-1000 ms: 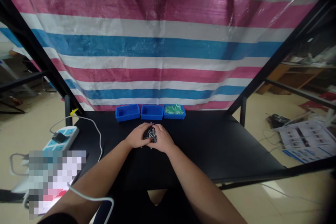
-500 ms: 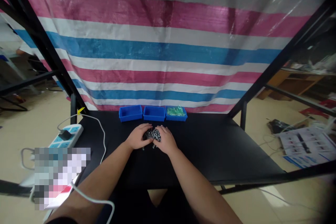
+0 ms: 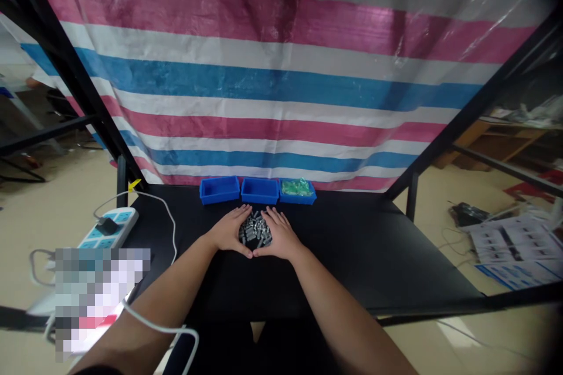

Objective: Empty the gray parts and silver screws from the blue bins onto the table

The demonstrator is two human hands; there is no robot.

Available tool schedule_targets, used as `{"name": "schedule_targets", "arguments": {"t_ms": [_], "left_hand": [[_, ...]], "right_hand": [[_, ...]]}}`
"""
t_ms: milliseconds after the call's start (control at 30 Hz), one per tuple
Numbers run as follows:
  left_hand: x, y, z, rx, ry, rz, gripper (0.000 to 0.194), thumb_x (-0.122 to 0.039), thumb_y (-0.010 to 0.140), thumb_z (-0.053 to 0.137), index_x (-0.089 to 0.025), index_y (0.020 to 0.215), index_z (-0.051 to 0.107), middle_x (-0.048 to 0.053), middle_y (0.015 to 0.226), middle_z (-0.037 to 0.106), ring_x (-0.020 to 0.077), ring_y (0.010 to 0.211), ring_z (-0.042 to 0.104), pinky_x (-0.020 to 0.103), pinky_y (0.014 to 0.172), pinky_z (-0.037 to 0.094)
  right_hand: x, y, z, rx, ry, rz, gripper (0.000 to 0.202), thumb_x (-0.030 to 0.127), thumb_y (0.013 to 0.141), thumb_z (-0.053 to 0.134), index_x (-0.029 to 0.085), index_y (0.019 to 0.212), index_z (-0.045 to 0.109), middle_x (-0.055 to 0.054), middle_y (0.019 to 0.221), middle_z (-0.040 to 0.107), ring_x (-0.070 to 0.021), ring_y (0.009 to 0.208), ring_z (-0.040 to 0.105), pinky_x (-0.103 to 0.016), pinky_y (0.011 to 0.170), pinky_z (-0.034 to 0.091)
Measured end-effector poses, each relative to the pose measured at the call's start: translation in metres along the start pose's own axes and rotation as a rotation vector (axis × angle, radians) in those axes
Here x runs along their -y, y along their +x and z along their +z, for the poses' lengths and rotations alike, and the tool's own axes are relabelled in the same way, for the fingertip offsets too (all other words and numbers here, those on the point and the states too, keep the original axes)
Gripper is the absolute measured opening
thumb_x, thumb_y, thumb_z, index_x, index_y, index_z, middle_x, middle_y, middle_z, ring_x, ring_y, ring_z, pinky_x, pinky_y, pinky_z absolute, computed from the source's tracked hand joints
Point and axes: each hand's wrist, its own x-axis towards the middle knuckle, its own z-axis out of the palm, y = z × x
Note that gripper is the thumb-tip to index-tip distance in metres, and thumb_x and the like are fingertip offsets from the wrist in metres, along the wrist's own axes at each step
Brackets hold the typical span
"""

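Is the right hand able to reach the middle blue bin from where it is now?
Probably yes: the right hand lies beside the small metal parts, and the middle blue bin stands just beyond, nothing between.

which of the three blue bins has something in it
The rightmost blue bin: it holds green pieces, while the middle bin and left bin look bare inside.

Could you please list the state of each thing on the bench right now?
left hand: open, flat, cupping the pile
right hand: open, flat, cupping the pile
pile of small grey parts: loose on the black table
left bin: looks empty
middle bin: looks empty
right bin: holds green parts
power strip: one plug in
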Motion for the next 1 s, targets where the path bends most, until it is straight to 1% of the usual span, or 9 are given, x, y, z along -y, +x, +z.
{"name": "schedule_targets", "arguments": {"t_ms": [100, 233, 367, 467, 567, 700, 867, 933, 1000], "left_hand": [[0.008, 0.012, 0.002, -0.007, -0.02, 0.033, 0.136, -0.073, 0.046, 0.083, -0.014, 0.156, 0.029, 0.026, 0.159, 0.028, 0.0416, 0.147, 0.027, 0.058, 0.119, 0.023], [0.01, 0.018, 0.003, -0.018, -0.063, 0.048, 0.124, -0.07, 0.048, 0.084, -0.019, 0.152, 0.039, 0.021, 0.154, 0.041, 0.04, 0.144, 0.037, 0.057, 0.118, 0.027], [0.003, 0.014, -0.002, -0.042, -0.106, 0.036, 0.106, -0.068, 0.052, 0.085, -0.023, 0.143, 0.053, 0.016, 0.146, 0.053, 0.0369, 0.138, 0.047, 0.054, 0.117, 0.031], [-0.002, 0.011, -0.006, -0.065, -0.147, 0.039, 0.092, -0.068, 0.056, 0.083, -0.025, 0.135, 0.061, 0.015, 0.137, 0.062, 0.0348, 0.133, 0.053, 0.05, 0.112, 0.04], [-0.005, 0.009, -0.008, -0.092, -0.166, 0.032, 0.077, -0.067, 0.064, 0.079, -0.026, 0.128, 0.067, 0.012, 0.129, 0.068, 0.0327, 0.128, 0.057, 0.046, 0.108, 0.045], [-0.006, 0.01, -0.007, -0.107, -0.15, 0.02, 0.059, -0.062, 0.075, 0.073, -0.028, 0.124, 0.069, 0.01, 0.125, 0.07, 0.0305, 0.126, 0.059, 0.045, 0.106, 0.047], [-0.006, 0.01, -0.005, -0.117, -0.109, 0.029, 0.067, -0.057, 0.077, 0.074, -0.026, 0.135, 0.061, 0.011, 0.135, 0.064, 0.0308, 0.13, 0.056, 0.047, 0.112, 0.043], [-0.006, 0.01, -0.006, -0.114, -0.106, 0.028, 0.071, -0.056, 0.074, 0.076, -0.025, 0.136, 0.059, 0.011, 0.136, 0.064, 0.0319, 0.133, 0.053, 0.05, 0.115, 0.037], [-0.006, 0.009, -0.008, -0.106, -0.121, 0.03, 0.072, -0.056, 0.072, 0.078, -0.026, 0.134, 0.059, 0.01, 0.135, 0.064, 0.0319, 0.134, 0.052, 0.052, 0.118, 0.033]], "right_hand": [[-0.007, 0.014, -0.006, 0.048, 0.03, -0.091, 0.129, 0.076, 0.053, 0.079, 0.021, 0.157, 0.027, -0.015, 0.163, 0.023, -0.0344, 0.152, 0.015, -0.053, 0.122, 0.013], [-0.01, 0.024, -0.012, 0.024, 0.066, -0.131, 0.122, 0.069, 0.05, 0.085, 0.023, 0.153, 0.036, -0.014, 0.154, 0.04, -0.034, 0.145, 0.032, -0.049, 0.12, 0.023], [-0.006, 0.022, -0.014, -0.053, 0.111, -0.179, 0.092, 0.061, 0.056, 0.088, 0.024, 0.133, 0.054, -0.01, 0.134, 0.057, -0.0291, 0.126, 0.052, -0.043, 0.108, 0.039], [-0.002, 0.017, -0.015, -0.066, 0.123, -0.19, 0.069, 0.054, 0.065, 0.086, 0.024, 0.122, 0.06, -0.007, 0.123, 0.062, -0.0262, 0.115, 0.057, -0.04, 0.101, 0.044], [0.0, 0.015, -0.015, -0.089, 0.117, -0.172, 0.055, 0.048, 0.074, 0.081, 0.024, 0.12, 0.062, -0.006, 0.12, 0.065, -0.0256, 0.114, 0.059, -0.041, 0.1, 0.044], [-0.001, 0.015, -0.012, -0.117, 0.101, -0.16, 0.045, 0.041, 0.083, 0.073, 0.026, 0.125, 0.063, -0.006, 0.126, 0.065, -0.0259, 0.123, 0.056, -0.043, 0.106, 0.041], [-0.003, 0.013, -0.011, -0.157, 0.109, -0.144, 0.062, 0.049, 0.079, 0.075, 0.027, 0.134, 0.059, -0.008, 0.142, 0.055, -0.0297, 0.138, 0.043, -0.049, 0.116, 0.031], [-0.008, 0.011, -0.014, -0.228, 0.147, -0.132, 0.062, 0.051, 0.079, 0.074, 0.026, 0.133, 0.058, -0.009, 0.141, 0.054, -0.0296, 0.136, 0.044, -0.047, 0.114, 0.034], [-0.02, 0.009, -0.018, -0.357, 0.176, -0.057, 0.051, 0.047, 0.085, 0.066, 0.024, 0.131, 0.058, -0.01, 0.131, 0.057, -0.0278, 0.125, 0.052, -0.044, 0.108, 0.041]]}}
